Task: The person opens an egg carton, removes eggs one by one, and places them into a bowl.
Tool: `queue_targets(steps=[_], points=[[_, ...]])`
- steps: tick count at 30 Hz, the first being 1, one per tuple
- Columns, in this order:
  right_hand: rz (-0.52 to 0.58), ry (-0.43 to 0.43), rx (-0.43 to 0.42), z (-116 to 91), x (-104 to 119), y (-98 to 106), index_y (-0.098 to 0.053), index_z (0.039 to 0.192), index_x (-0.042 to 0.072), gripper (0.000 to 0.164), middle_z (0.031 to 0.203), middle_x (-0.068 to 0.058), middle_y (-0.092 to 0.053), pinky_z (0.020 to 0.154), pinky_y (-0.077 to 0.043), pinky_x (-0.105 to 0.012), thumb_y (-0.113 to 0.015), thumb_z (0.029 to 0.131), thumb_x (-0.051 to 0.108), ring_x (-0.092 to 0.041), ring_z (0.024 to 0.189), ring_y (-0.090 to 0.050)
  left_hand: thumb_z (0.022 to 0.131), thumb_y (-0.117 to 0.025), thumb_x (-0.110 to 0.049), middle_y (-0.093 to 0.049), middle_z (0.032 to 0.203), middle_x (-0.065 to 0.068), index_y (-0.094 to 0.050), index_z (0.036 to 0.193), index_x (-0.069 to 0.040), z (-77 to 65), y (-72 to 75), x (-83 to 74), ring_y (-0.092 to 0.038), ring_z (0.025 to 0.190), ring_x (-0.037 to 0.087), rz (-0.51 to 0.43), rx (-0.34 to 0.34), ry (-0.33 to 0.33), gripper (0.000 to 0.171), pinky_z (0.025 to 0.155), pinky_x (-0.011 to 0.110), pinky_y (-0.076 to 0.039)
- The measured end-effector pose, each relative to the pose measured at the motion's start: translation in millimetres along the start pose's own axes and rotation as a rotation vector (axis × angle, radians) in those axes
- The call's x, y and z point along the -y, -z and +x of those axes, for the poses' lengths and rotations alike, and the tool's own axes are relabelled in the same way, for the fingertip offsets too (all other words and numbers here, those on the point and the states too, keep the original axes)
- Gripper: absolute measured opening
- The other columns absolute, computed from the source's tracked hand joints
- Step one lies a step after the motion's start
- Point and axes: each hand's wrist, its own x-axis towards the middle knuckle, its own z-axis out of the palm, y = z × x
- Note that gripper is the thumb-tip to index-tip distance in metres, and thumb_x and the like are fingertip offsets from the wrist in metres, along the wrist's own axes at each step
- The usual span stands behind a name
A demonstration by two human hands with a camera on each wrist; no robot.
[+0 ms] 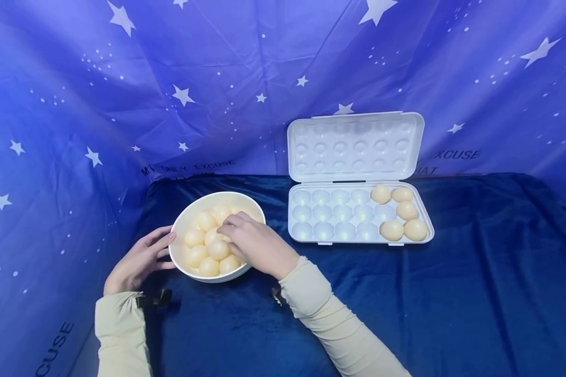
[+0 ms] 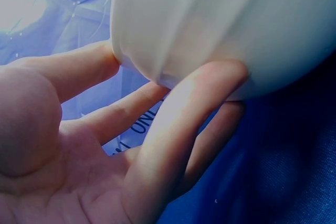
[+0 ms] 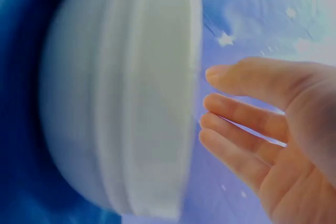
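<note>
A white bowl (image 1: pixel 180 213) holds several pale yellow eggs (image 1: pixel 209 267). Along its left side, my left hand (image 1: pixel 139 259) grips it, thumb at the rim and the other fingers against the outer wall; in the left wrist view those fingers (image 2: pixel 178 124) press on the ribbed bowl (image 2: pixel 210 24). Over the bowl's right part, my right hand (image 1: pixel 254 243) reaches in above the eggs. The right wrist view shows the right hand (image 3: pixel 268 124) with its fingers extended beyond the bowl's rim and nothing visible between them. Some eggs are hidden beneath that hand.
To the right of the bowl lies a white egg box (image 1: pixel 311 240), its lid (image 1: pixel 356 141) raised behind it. Several eggs (image 1: pixel 407 210) sit in cups at its right end. Dark blue cloth (image 1: pixel 358 303) covers the table, and a star-patterned curtain (image 1: pixel 226 63) hangs behind.
</note>
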Motion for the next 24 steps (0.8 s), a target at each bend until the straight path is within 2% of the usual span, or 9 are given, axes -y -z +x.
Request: queue_targets(steps=[5,12,18,24], points=[[0.023,-0.045,-0.046,-10,-18,20,-0.067,0.119,0.006,0.024,0.118,-0.006,-0.065,0.099,-0.05,-0.031,-0.064,0.095,0.01,-0.02,0.115,-0.057,0.106,-0.049,-0.029,-0.065,0.107,-0.015,-0.034,0.145,-0.006,-1.0,-2.0,0.0,-0.067,0.096,0.005,0.01,-0.004,0.007,0.048,0.078,0.034,-0.06],[-0.022,-0.071,-0.104,-37,-50,44,-0.068,0.115,0.004,0.022,0.111,-0.009,-0.065,0.097,-0.051,-0.037,-0.066,0.094,0.011,-0.024,0.107,-0.06,0.106,-0.049,-0.029,-0.066,0.108,-0.013,-0.039,0.139,-0.011,-2.0,-3.9,0.7,-0.067,0.096,0.005,-0.007,-0.005,0.009,0.039,0.078,0.034,-0.06],[0.0,-0.186,-0.12,-67,-81,59,-0.067,0.116,0.001,0.025,0.115,-0.013,-0.065,0.098,-0.05,-0.043,-0.069,0.093,0.01,-0.029,0.112,-0.059,0.106,-0.05,-0.03,-0.067,0.107,-0.012,-0.041,0.137,-0.012,-2.4,-3.6,1.8,-0.067,0.096,0.005,-0.011,-0.005,0.006,0.037,0.078,0.034,-0.06],[0.019,-0.305,-0.105,-85,-111,70,-0.066,0.117,0.0,0.027,0.119,-0.016,-0.065,0.102,-0.047,-0.048,-0.068,0.093,0.012,-0.033,0.117,-0.057,0.106,-0.049,-0.029,-0.067,0.108,-0.013,-0.044,0.135,-0.016,-3.1,-1.1,2.7,-0.067,0.098,0.005,-0.024,0.007,0.002,0.032,0.079,0.034,-0.06]])
